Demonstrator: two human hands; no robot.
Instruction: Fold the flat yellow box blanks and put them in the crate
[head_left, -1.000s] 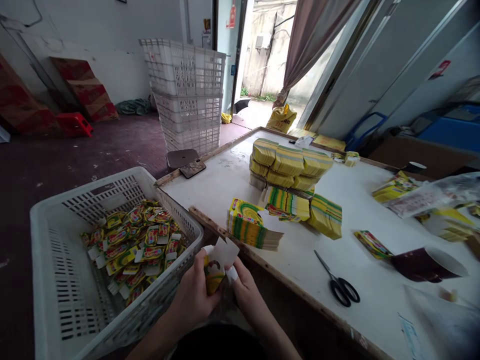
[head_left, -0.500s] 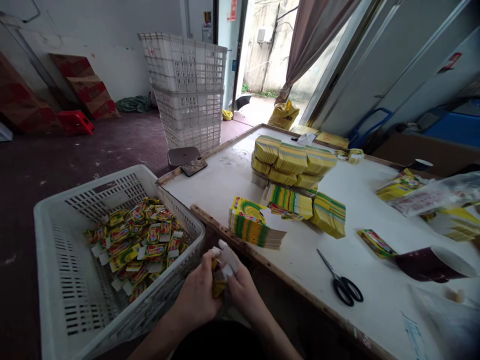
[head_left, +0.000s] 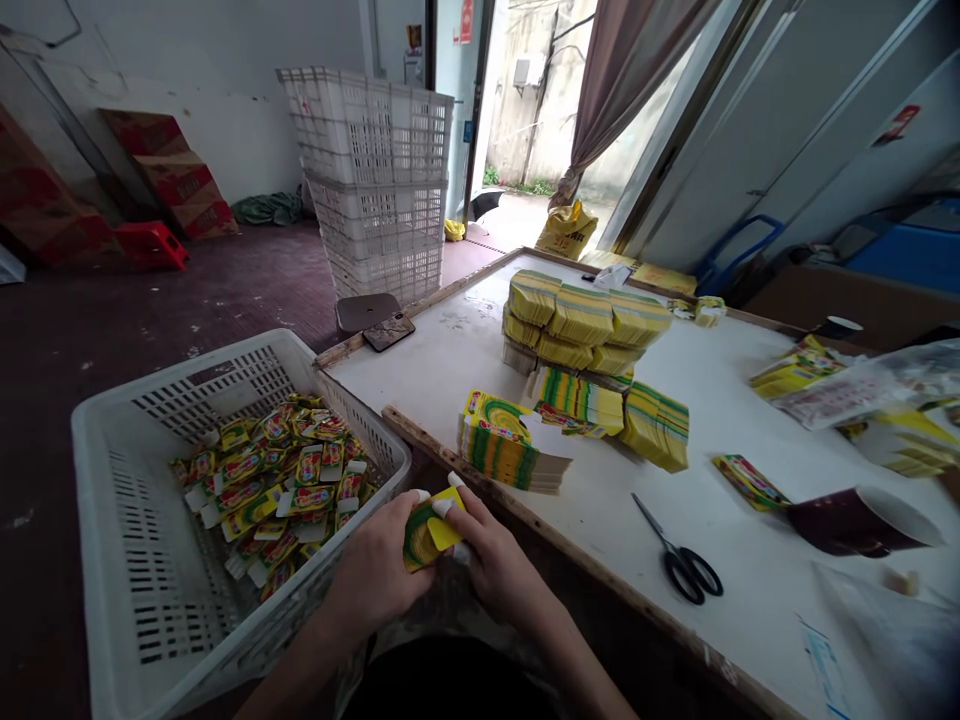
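A small yellow and green cardboard box (head_left: 421, 535) is held between my two hands, over the gap between basket and table edge. My left hand (head_left: 379, 565) grips its left side, and my right hand (head_left: 495, 560) pinches its right end at a yellow flap. White coverings sit on some fingertips. Beyond my hands, a stack of flat printed cartons (head_left: 510, 455) lies at the table's edge. To my left, a white plastic basket (head_left: 112, 480) holds many small printed boxes (head_left: 307, 465), several with white flaps sticking out.
On the white table (head_left: 600, 540) lie black-handled scissors (head_left: 691, 573), a dark mug (head_left: 859, 520) on its side, a phone (head_left: 388, 331) and piled carton bundles (head_left: 581, 320). Stacked white crates (head_left: 382, 180) stand behind the basket. A wooden rim (head_left: 525, 520) edges the table.
The box in my hands has turned so its yellow and green printed face shows. My right hand has shifted slightly right and its fingers now lie over the flap.
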